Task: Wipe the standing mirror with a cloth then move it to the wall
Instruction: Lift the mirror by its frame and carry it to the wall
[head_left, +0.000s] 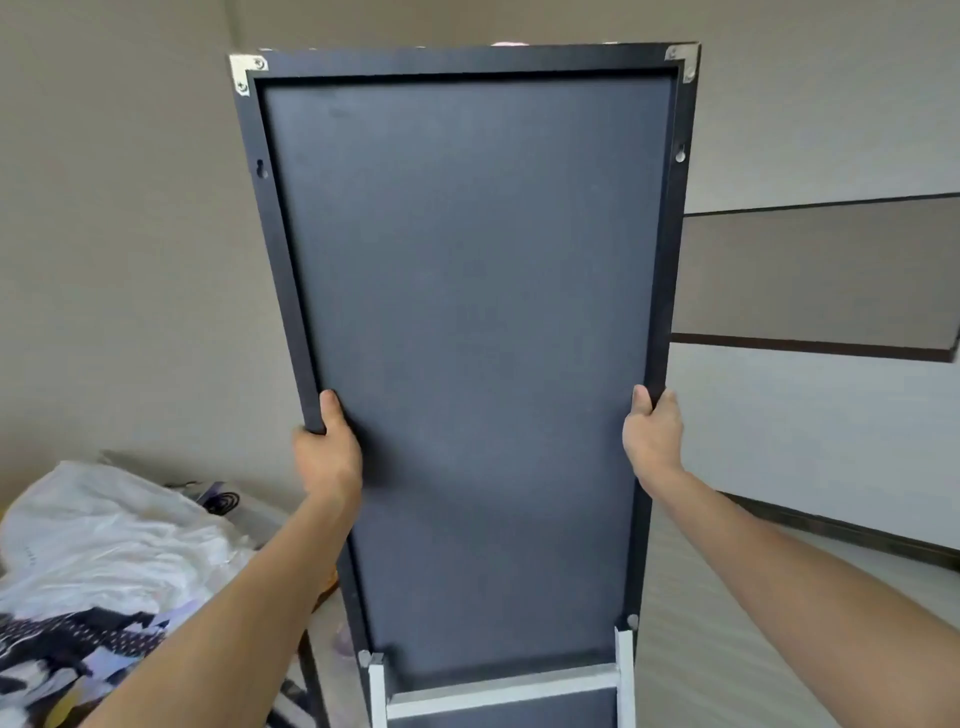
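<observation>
The standing mirror (467, 322) fills the middle of the view with its dark grey back panel toward me, framed in black with metal corner brackets at the top. Its glass side is hidden. My left hand (327, 447) grips the left frame edge at mid height, thumb on the back. My right hand (652, 434) grips the right frame edge at the same height. A white metal stand (498, 691) is hinged at the mirror's lower back. No cloth is in view.
A beige wall (114, 234) stands behind the mirror on the left. A white wall with a dark-framed panel (821, 280) runs along the right. A pile of white and patterned fabric (104, 571) lies at lower left. Pale floor (727, 623) shows at lower right.
</observation>
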